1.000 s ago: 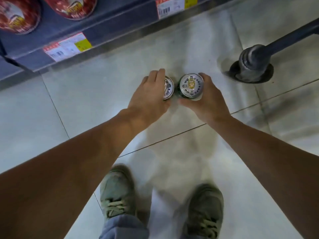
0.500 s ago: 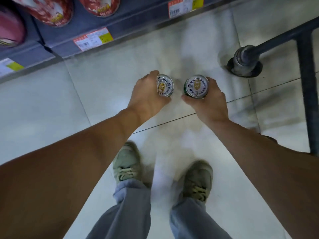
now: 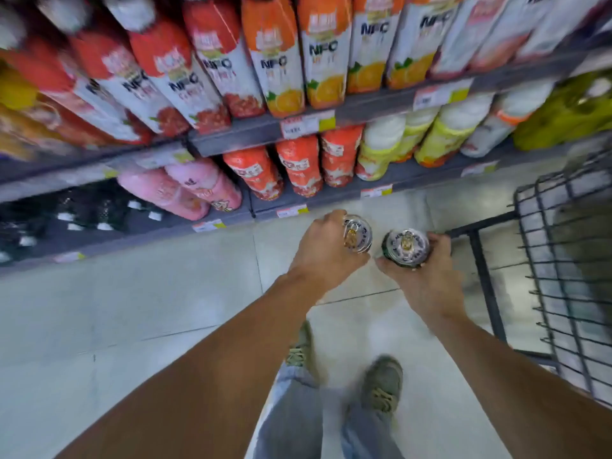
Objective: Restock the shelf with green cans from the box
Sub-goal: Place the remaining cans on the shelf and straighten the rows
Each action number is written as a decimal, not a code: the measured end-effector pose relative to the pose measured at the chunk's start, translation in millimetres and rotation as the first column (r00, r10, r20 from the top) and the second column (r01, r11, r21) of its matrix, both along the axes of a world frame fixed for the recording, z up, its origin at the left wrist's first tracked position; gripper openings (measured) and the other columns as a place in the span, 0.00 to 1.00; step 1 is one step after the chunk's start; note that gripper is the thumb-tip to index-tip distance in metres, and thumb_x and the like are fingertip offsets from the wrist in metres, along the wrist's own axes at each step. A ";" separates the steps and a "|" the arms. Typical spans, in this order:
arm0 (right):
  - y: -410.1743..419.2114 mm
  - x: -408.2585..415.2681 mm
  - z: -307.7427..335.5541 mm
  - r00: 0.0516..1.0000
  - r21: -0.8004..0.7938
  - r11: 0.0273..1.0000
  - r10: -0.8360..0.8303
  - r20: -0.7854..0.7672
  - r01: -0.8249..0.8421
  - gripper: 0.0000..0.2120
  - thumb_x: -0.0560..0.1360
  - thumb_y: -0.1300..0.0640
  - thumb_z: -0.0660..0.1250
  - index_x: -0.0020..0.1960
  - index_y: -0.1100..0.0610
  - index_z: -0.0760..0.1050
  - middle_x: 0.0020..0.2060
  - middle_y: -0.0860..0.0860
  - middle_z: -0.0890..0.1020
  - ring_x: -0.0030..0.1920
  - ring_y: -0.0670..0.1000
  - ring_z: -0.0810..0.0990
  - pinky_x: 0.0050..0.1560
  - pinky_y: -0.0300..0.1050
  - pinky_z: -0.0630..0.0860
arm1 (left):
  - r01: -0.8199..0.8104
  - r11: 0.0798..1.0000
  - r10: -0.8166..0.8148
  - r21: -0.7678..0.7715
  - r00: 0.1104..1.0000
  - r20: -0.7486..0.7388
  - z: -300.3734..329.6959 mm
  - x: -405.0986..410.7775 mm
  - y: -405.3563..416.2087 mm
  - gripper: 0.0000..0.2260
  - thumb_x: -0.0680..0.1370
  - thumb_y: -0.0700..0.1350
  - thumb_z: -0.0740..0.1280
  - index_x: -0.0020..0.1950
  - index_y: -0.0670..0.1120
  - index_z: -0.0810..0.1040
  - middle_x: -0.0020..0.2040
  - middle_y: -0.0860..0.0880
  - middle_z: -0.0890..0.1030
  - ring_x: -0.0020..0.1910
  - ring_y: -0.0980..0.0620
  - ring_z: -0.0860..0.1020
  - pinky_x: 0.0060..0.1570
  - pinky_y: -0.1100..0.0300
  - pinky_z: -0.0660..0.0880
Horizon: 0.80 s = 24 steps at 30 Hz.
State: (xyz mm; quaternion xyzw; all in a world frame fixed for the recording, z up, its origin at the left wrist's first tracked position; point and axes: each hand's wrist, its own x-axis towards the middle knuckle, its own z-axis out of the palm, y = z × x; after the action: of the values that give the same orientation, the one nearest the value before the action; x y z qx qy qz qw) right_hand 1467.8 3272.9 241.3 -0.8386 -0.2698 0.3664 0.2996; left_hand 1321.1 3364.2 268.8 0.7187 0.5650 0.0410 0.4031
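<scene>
Each hand seemingly round a can

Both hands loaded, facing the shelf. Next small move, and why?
Probably keep carrying both cans along the shelf: the left hand grips one can, the right hand another can, and no green-can slot shows among the juice cartons.

We are seeing shiny metal lids on the two cans, gleaming silver with a gold tab. Below the cans, the floor tiles are looking smooth and faintly glossy. Right of the cans, the cart is showing dark matt metal wire. Above the cans, the juice cartons are looking like glossy printed card, with paper price tags beneath.
</scene>
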 end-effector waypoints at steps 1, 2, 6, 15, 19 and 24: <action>3.1 -2.8 27.0 0.999 0.020 1.000 -0.007 -0.045 0.008 0.31 0.61 0.47 0.81 0.54 0.44 0.64 0.43 0.39 0.77 0.47 0.50 0.77 0.45 0.43 0.72 | -0.013 1.000 0.013 0.011 0.999 0.033 24.0 -4.6 0.9 0.21 0.66 0.48 0.77 0.56 0.46 0.75 0.51 0.50 0.80 0.50 0.50 0.77 0.43 0.63 0.70; 4.1 -4.0 53.0 0.997 0.029 1.000 -0.002 -0.073 0.004 0.31 0.62 0.48 0.81 0.55 0.46 0.64 0.45 0.42 0.79 0.49 0.51 0.78 0.48 0.46 0.74 | -0.032 0.999 0.031 0.018 0.997 0.066 46.0 -9.0 0.3 0.20 0.67 0.47 0.77 0.55 0.47 0.75 0.50 0.51 0.79 0.49 0.50 0.77 0.41 0.65 0.67; -2.0 -6.6 154.7 0.995 0.033 0.999 0.043 -0.095 -0.040 0.29 0.62 0.46 0.80 0.54 0.45 0.65 0.44 0.40 0.79 0.47 0.50 0.79 0.47 0.46 0.73 | -0.109 0.994 0.111 -0.027 0.991 0.069 138.0 -23.4 -6.9 0.22 0.67 0.50 0.77 0.56 0.47 0.73 0.51 0.50 0.80 0.50 0.47 0.78 0.48 0.56 0.74; -0.6 2.2 356.4 0.983 0.118 0.987 0.126 -0.133 -0.110 0.27 0.59 0.51 0.82 0.52 0.47 0.73 0.45 0.45 0.81 0.42 0.46 0.80 0.42 0.43 0.76 | -0.170 0.983 0.160 0.077 0.980 0.117 356.2 -57.5 -12.6 0.20 0.64 0.50 0.78 0.52 0.49 0.76 0.45 0.53 0.81 0.44 0.52 0.80 0.41 0.57 0.77; 0.0 0.7 431.6 0.987 0.235 0.964 0.146 -0.063 -0.127 0.21 0.61 0.55 0.82 0.46 0.46 0.73 0.41 0.40 0.80 0.39 0.34 0.78 0.32 0.26 0.69 | -0.158 0.976 0.143 0.147 0.984 0.108 436.7 -70.1 -14.0 0.21 0.63 0.54 0.78 0.49 0.51 0.74 0.43 0.56 0.80 0.42 0.54 0.79 0.41 0.57 0.76; 6.8 -7.4 494.6 0.987 0.334 0.930 0.163 0.001 -0.154 0.22 0.63 0.49 0.81 0.52 0.47 0.74 0.44 0.41 0.81 0.45 0.45 0.79 0.40 0.38 0.69 | -0.279 0.937 0.241 0.209 0.952 0.189 507.4 -75.8 -23.1 0.30 0.63 0.53 0.79 0.59 0.52 0.67 0.47 0.55 0.78 0.43 0.56 0.78 0.35 0.65 0.73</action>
State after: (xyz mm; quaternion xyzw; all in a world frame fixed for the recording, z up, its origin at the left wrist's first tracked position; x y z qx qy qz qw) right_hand 1460.4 3279.8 735.9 -0.7464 -0.3907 0.3495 0.4099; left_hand 1245.4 3341.1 776.3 0.6741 0.6124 0.2177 0.3511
